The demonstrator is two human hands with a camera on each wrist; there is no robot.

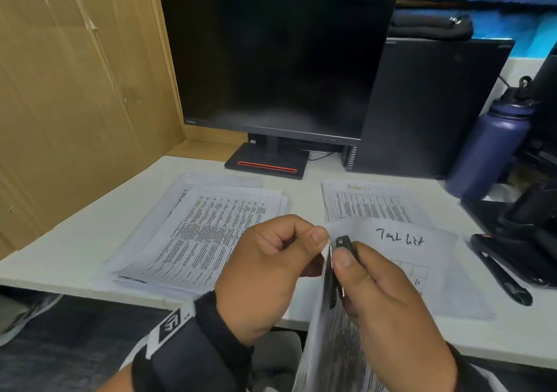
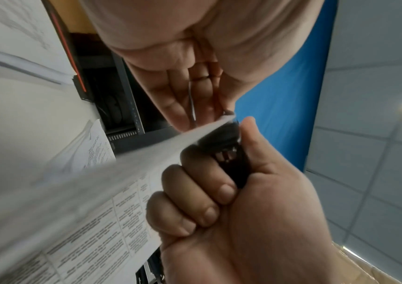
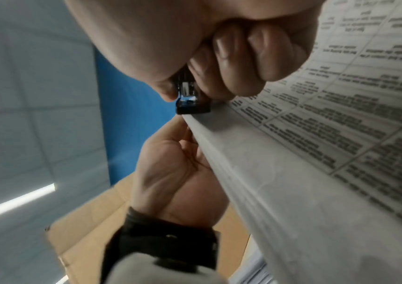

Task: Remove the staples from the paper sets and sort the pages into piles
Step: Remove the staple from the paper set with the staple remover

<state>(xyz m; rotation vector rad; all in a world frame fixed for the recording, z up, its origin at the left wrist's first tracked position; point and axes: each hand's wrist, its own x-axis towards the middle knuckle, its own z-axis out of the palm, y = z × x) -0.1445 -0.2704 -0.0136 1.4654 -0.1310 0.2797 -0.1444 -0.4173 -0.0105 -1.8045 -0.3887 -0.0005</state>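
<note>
The left hand (image 1: 265,274) pinched the top corner of a thin printed paper set (image 1: 334,346) held upright above the desk (image 1: 60,256) edge. The right hand (image 1: 388,310) gripped a small black staple remover (image 1: 337,268), metal tip against that corner.

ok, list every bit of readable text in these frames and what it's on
"Admin", orange handwriting, on the top sheet of the back right pile.
Roughly "Task list", black handwriting, uncertain, on the front right sheet.
White lettering on the black pouch behind the monitor: too blurred.
Printed tables on the left pile and the held paper set: too small or blurred.
</note>
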